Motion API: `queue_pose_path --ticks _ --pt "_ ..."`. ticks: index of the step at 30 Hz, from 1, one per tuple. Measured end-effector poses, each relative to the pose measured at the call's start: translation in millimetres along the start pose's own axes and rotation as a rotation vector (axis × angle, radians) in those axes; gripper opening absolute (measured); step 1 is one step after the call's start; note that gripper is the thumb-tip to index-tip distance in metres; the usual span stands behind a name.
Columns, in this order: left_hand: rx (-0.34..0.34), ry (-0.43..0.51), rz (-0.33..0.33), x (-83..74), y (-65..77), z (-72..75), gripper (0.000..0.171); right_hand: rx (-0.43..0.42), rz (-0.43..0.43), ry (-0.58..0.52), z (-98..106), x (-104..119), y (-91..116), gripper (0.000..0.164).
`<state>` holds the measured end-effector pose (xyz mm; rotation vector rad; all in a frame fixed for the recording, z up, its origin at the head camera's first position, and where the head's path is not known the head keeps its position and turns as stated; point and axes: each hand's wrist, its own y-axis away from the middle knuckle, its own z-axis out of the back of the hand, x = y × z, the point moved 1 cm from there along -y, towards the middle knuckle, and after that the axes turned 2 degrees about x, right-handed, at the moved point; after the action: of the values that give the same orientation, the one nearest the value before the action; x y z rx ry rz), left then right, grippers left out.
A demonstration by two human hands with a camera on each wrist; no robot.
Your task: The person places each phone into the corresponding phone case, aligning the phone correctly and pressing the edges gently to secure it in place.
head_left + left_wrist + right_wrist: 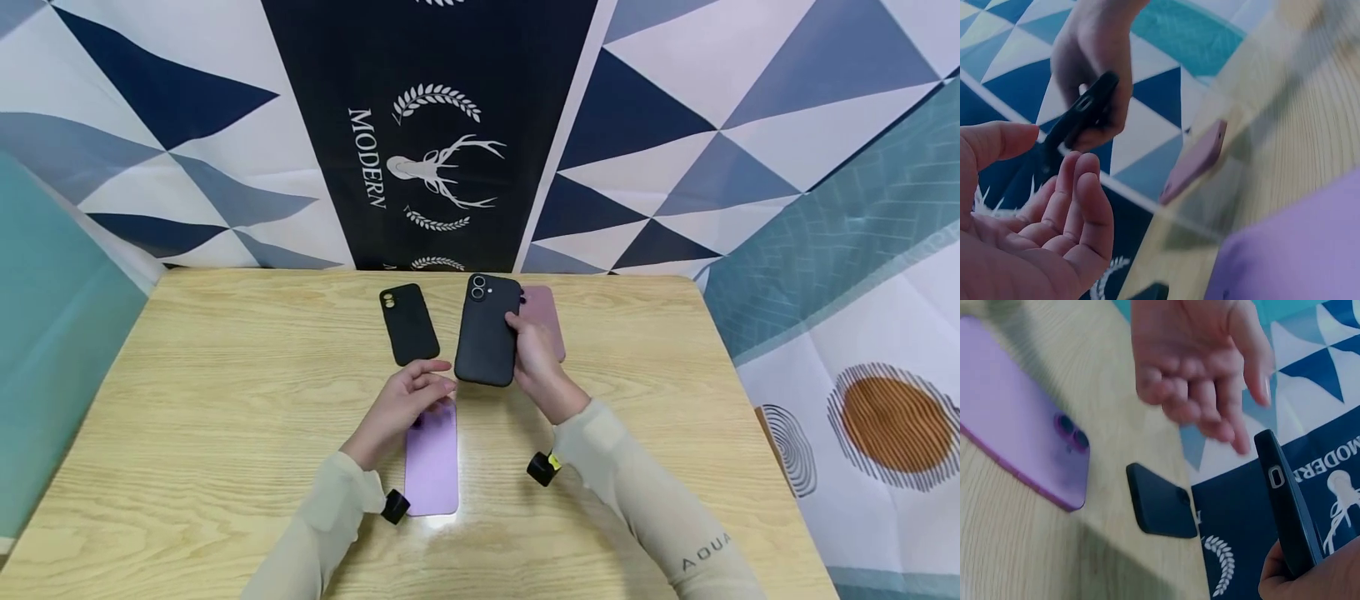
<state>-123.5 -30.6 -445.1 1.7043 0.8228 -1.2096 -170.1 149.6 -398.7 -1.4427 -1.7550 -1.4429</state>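
My right hand [538, 358] grips a black phone case [486, 333] by its right edge, thumb across the back, which has two ringed camera lenses. In the right wrist view the case's lower edge shows a small oblong port cutout. My left hand [408, 398] is beside its lower left corner, fingers loosely bent and apart from it, holding nothing. Below the left hand a purple phone case [432, 471] lies back up, its camera end partly hidden by the fingers. A smaller black phone case [409, 323] lies beyond the left hand.
A pink phone case [543, 312] lies at the table's back right, partly covered by my right hand and the held case. The wooden table [225, 375] ends at a patterned cloth backdrop [645, 150]. Small black wrist cameras hang under both sleeves.
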Motion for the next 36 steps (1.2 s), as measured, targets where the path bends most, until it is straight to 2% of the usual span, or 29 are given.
queue_pose_path --ticks 3,10,15,20,29,36 --pt "-0.011 -0.009 -0.008 3.6 5.1 10.2 0.044 0.004 -0.02 0.039 1.7 -1.3 -5.2 0.041" --pt "-0.089 -0.057 -0.003 11.0 16.0 35.5 0.04 -0.046 -0.054 0.124 7.5 -5.8 -21.5 0.04" --pt "-0.15 -0.06 0.003 14.8 20.4 48.5 0.04 -0.043 -0.066 0.206 10.0 -10.1 -36.6 0.04" --pt "-0.175 -0.067 0.006 16.2 22.4 54.0 0.038 -0.049 -0.067 0.231 9.9 -14.5 -50.3 0.04" --pt "-0.18 -0.076 0.005 14.2 24.2 56.7 0.039 -0.124 -0.05 0.32 4.7 -24.3 -70.1 0.039" --pt "-0.18 -0.069 0.002 13.9 24.9 59.1 0.039 -0.117 -0.047 0.38 3.7 -27.5 -79.3 0.038"
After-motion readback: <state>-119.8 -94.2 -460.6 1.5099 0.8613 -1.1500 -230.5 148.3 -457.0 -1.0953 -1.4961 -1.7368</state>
